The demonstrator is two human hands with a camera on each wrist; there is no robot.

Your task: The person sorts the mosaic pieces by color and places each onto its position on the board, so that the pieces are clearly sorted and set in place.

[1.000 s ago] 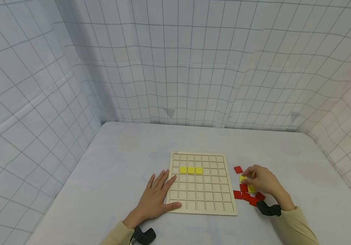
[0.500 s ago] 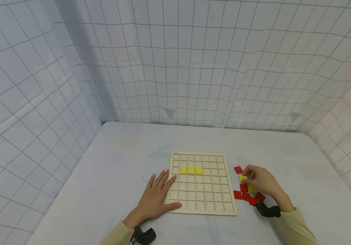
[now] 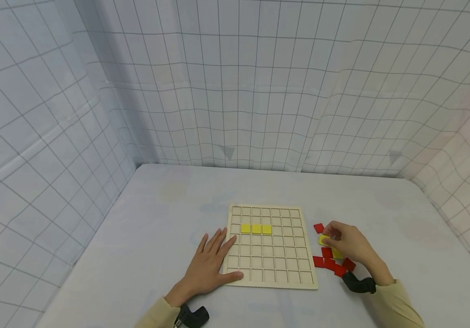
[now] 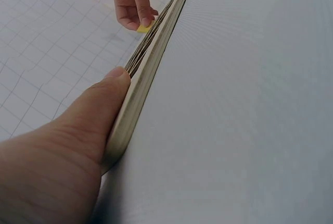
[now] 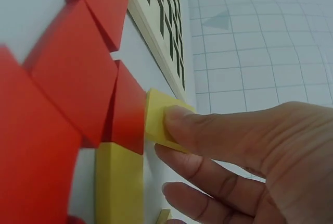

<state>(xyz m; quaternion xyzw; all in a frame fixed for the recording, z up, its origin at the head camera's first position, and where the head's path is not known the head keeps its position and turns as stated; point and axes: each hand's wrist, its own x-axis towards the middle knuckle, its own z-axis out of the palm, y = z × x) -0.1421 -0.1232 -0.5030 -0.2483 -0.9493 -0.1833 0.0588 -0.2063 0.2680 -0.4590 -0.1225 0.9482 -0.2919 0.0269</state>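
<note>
My left hand [image 3: 205, 268] lies with fingers spread over the left edge of a pale wooden grid board [image 3: 273, 277]; in the left wrist view its thumb rests along the board's edge. Three yellow square tiles [image 3: 256, 229] sit side by side in one row of cells. Right of the board, my right hand [image 3: 351, 242] pinches another yellow tile [image 5: 157, 113] between thumb and fingers. That tile is tilted in the right wrist view, right beside a red tile [image 5: 129, 112]. A further yellow tile [image 3: 337, 254] lies under the hand, partly hidden.
Several red tiles [image 3: 329, 264] lie in a loose cluster by the board's right edge, some overlapping. A single red tile [image 3: 318, 228] lies farther back. White grid-patterned cloth [image 3: 235, 91] walls surround the white table [image 3: 177, 196] at the back and sides.
The yellow tile in my right fingers has tilted and shifted slightly to the left. My left hand has stayed in place on the board.
</note>
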